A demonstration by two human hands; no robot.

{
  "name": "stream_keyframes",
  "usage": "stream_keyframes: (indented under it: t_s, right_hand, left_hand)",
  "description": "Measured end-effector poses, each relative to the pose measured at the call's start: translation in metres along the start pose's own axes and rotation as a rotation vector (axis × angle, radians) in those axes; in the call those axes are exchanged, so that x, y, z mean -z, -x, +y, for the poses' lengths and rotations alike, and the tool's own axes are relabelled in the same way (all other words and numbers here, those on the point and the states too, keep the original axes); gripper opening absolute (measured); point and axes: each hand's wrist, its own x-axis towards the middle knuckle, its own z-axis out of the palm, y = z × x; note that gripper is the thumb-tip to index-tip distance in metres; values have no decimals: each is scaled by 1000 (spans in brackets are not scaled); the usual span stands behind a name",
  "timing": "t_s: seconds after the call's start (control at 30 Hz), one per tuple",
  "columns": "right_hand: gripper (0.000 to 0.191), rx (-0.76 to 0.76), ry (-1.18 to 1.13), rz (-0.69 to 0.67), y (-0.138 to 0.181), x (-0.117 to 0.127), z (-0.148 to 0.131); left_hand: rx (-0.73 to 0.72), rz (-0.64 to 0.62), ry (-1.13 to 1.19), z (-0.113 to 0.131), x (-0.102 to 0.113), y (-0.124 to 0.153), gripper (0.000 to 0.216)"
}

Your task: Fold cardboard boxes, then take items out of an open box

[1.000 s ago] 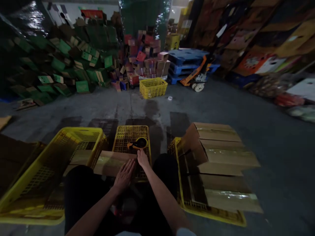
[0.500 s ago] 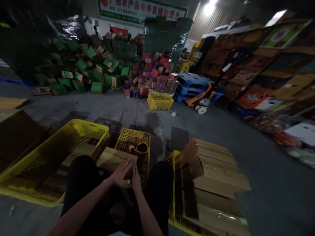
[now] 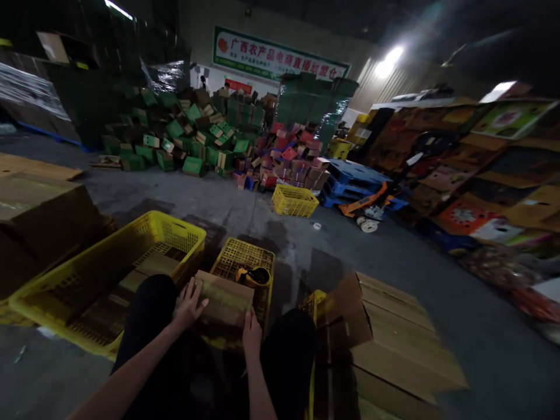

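A small brown cardboard box (image 3: 225,300) sits between my knees on an upturned yellow crate (image 3: 245,262). My left hand (image 3: 187,304) grips the box's left end, fingers spread over its edge. On its near right corner my right hand (image 3: 251,330) presses, fingers together. A yellow and black tape dispenser (image 3: 254,275) lies on the crate just behind the box.
A large yellow basket (image 3: 109,274) with flat cardboard lies at my left. Stacked flat brown cartons (image 3: 394,326) rest on another yellow basket at my right. Further off are heaps of green and red boxes (image 3: 196,140), a yellow crate (image 3: 294,200) and blue pallets (image 3: 354,178).
My hands have moved from the box's top to its two ends. The tape dispenser was let go and stays on the crate. The view has tilted upward.
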Motion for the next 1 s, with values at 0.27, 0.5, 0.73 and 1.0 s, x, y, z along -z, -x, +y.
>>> stream_keyframes:
  t_s: [0.27,0.5,0.73,1.0]
  right_hand:
    - [88,-21,38,180,-5,20,10]
    - [70,44,136,185,6,22,1]
    - [52,391,500,20,55,8,-31]
    - [48,581,568,-70,65,-3,-55]
  left_hand:
    - [-198,-183,3,24,-5,28,85]
    - [-232,-184,-88,53,-4,36,83]
    - [-274,-149,-24,72,-2,62,72]
    - [-344,-118,-1,57,-24,74,68]
